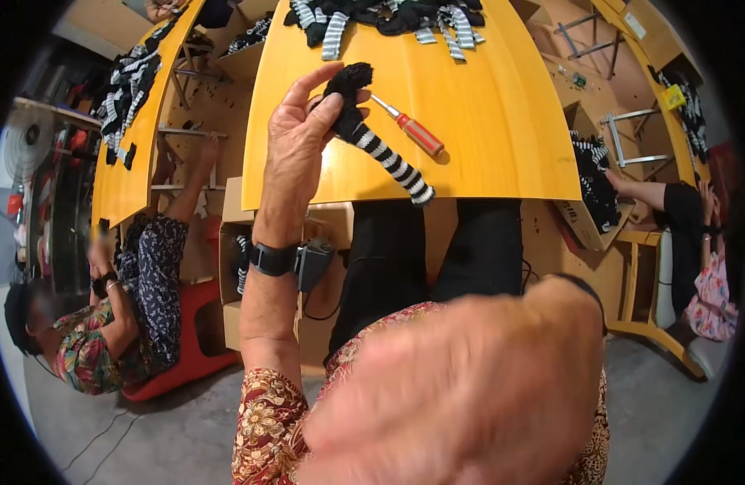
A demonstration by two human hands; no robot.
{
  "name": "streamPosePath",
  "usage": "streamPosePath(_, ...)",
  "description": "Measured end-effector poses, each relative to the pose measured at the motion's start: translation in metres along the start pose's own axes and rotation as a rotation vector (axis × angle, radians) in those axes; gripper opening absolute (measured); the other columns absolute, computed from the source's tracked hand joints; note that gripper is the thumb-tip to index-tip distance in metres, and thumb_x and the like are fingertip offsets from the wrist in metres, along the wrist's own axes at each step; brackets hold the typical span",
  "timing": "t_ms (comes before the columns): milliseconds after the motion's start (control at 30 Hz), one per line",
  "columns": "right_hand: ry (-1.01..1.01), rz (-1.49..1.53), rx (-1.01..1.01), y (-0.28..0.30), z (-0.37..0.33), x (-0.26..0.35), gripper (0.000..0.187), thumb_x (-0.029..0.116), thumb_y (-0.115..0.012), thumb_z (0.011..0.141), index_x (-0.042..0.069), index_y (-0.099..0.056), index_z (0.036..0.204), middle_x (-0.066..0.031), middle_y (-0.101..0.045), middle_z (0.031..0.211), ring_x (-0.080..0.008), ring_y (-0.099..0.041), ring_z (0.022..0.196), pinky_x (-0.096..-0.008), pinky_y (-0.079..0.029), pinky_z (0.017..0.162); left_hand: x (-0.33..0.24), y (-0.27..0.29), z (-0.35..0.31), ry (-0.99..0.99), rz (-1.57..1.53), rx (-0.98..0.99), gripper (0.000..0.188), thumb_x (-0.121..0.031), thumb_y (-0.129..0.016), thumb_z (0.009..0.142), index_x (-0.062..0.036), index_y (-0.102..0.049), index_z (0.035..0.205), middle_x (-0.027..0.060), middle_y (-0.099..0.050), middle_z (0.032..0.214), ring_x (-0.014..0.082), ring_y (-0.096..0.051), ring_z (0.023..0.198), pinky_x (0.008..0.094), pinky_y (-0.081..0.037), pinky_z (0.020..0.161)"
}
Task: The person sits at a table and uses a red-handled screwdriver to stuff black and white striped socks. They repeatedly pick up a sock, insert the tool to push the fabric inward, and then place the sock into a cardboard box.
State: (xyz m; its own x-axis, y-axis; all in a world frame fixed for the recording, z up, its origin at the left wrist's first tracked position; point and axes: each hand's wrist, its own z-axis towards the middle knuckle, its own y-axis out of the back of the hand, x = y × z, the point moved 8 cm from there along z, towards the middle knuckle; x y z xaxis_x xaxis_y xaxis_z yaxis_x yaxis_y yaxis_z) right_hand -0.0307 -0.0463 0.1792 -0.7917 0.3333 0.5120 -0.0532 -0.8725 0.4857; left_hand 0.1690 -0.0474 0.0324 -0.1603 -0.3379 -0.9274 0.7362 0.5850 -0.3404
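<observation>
My left hand is raised over the near part of the yellow table. Thumb and fingers pinch the bunched black end of a small knitted sock, and its black-and-white striped part slants down to the right, past the table's front edge. On the table just right of it lies a screwdriver with a red handle, its shaft partly behind the sock and fingers. Close to the camera, my right hand is large and smeared by motion, so its fingers and anything in them cannot be made out.
A pile of striped and black socks covers the table's far end. Cardboard boxes of socks stand either side, one at the right. People sit at side tables left and right.
</observation>
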Motion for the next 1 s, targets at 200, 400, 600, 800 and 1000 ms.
streamPosePath(200, -0.013, -0.419, -0.165, 0.025, -0.016, -0.002, 0.024, 0.009, -0.062, 0.084, 0.001, -0.064, 0.107, -0.0097, -0.066, 0.093, -0.02, -0.062, 0.079, -0.0296, -0.049, 0.069, -0.003, -0.023, 0.001, 0.022, 0.03, 0.122, 0.049, -0.009, -0.063, 0.09, -0.0006, -0.044, 0.135, 0.0133, -0.07, 0.095, 0.0155, -0.069, 0.085, 0.0255, -0.055, 0.077)
streamPosePath(400, -0.475, -0.462, -0.323, 0.069, -0.04, -0.103, 0.024, 0.013, -0.066, 0.084, 0.001, -0.064, 0.104, -0.0089, -0.068, 0.092, -0.0191, -0.063, 0.076, -0.0298, -0.049, 0.065, -0.021, -0.043, -0.013, -0.026, 0.127, 0.176, 0.062, -0.008, -0.067, 0.087, -0.003, -0.037, 0.14, 0.0073, -0.068, 0.088, 0.0109, -0.064, 0.08, 0.0222, -0.051, 0.073)
streamPosePath(600, -0.844, 0.139, -0.553, 0.067, -0.076, -0.148, 0.014, 0.014, -0.063, 0.091, 0.0, -0.064, 0.093, -0.0003, -0.064, 0.078, -0.0045, -0.06, 0.072, -0.0212, -0.051, 0.065, -0.013, -0.041, -0.016, 0.057, -0.01, 0.134, 0.075, -0.016, -0.076, 0.08, -0.0049, -0.036, 0.142, 0.0034, -0.067, 0.092, 0.0095, -0.061, 0.085, 0.0222, -0.047, 0.082)
streamPosePath(800, -0.875, 0.256, -0.65, 0.055, -0.084, -0.157, 0.013, 0.013, -0.064, 0.091, 0.0, -0.065, 0.092, -0.0005, -0.064, 0.079, -0.0052, -0.058, 0.069, -0.0212, -0.051, 0.066, 0.026, -0.024, -0.02, 0.141, -0.143, 0.026, 0.022, -0.014, -0.066, 0.089, -0.0036, -0.063, 0.109, 0.0012, -0.067, 0.095, 0.0081, -0.061, 0.084, 0.0232, -0.049, 0.078)
streamPosePath(1000, -0.796, -0.117, -0.332, 0.037, -0.063, -0.155, 0.016, 0.015, -0.065, 0.086, -0.001, -0.065, 0.089, -0.006, -0.061, 0.071, -0.0129, -0.057, 0.065, -0.0264, -0.046, 0.061, 0.007, -0.029, -0.031, 0.025, 0.106, 0.088, 0.015, -0.011, -0.059, 0.093, 0.0007, -0.062, 0.102, 0.0003, -0.064, 0.089, 0.0049, -0.057, 0.082, 0.02, -0.047, 0.072)
